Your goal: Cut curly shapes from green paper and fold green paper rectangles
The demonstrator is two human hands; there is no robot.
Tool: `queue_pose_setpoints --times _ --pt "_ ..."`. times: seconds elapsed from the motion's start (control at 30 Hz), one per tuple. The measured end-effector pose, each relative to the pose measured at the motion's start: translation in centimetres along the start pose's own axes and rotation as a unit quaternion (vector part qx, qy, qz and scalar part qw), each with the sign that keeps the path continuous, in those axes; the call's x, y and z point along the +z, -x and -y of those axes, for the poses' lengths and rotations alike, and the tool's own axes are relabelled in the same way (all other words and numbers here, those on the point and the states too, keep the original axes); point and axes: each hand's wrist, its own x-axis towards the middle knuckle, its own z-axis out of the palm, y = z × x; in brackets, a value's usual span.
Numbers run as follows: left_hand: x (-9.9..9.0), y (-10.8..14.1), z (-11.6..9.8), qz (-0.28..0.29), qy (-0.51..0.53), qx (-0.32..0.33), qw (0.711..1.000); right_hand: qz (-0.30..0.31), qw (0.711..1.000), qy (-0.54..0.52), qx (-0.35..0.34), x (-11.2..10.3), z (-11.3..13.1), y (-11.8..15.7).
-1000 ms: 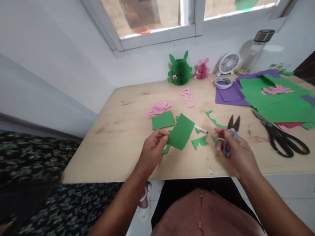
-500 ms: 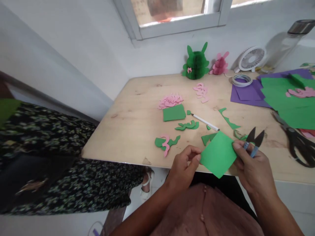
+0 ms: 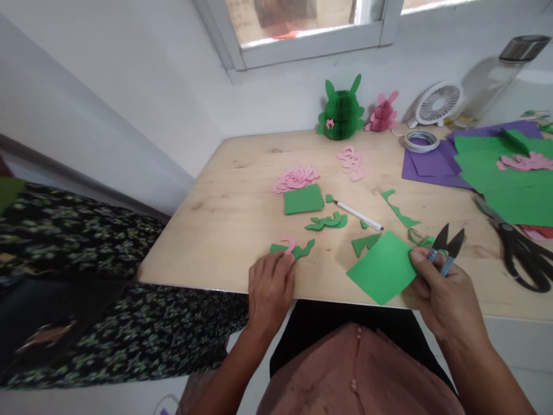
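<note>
In my right hand (image 3: 444,288) a bright green paper square (image 3: 382,268) is pinched at its right corner. The same hand also keeps a small pair of scissors (image 3: 447,248), blades apart and pointing up. My left hand (image 3: 270,291) rests low at the table's front edge, its fingers curled together onto a curved pink paper cutout (image 3: 288,244). Under that cutout lies a wavy green paper cutout (image 3: 305,249); the fingers hide part of both. Just beyond the square is a dark green scrap (image 3: 363,243).
A white pen (image 3: 358,215), a green paper stack (image 3: 303,199) and a pink cutout pile (image 3: 298,177) lie mid-table. Large black scissors (image 3: 514,242) lie right. Behind stand a green paper rabbit (image 3: 343,115), a fan (image 3: 438,104) and a bottle (image 3: 496,80). A person's patterned garment (image 3: 108,288) is at left.
My left hand has let go of the green square's left corner and moved left onto the pink cutout. My right hand still holds the square and small scissors.
</note>
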Motion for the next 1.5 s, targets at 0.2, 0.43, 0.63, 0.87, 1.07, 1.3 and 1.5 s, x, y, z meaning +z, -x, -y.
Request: queue_pose_setpoints --times 0.2,0.43,0.63,0.87,1.07,1.3,1.5 --pt "0.8 -1.7 1.2 0.006 0.037 -0.009 0.999 0.022 0.999 0.016 -0.018 0.8 0.2 -0.4" --pt "-1.8 -4.5 -2.8 0.031 0.286 -0.059 0.956 0.097 0.956 0.227 -0.156 1.9 1.4 -1.4" --pt "-3.6 -8.0 -6.2 0.074 0.356 0.011 0.931 0.223 0.867 0.343 -0.285 4.0 3.3 -0.2" --pt "-3.1 -7.0 -5.8 0.114 0.476 -0.089 0.868 0.244 0.897 0.306 -0.202 3.2 2.2 0.9" --pt "-1.8 -4.7 -3.6 0.112 0.548 -0.118 0.821 0.247 0.877 0.322 -0.258 0.4 0.6 -0.2" --pt "-0.1 -2.0 -2.3 0.064 0.261 0.100 0.958 0.343 0.728 0.437 -0.400 -0.9 -1.4 0.2" --pt "0.0 -0.3 -2.6 0.037 0.242 0.144 0.959 0.375 0.755 0.426 -0.328 -1.2 -0.5 0.2"
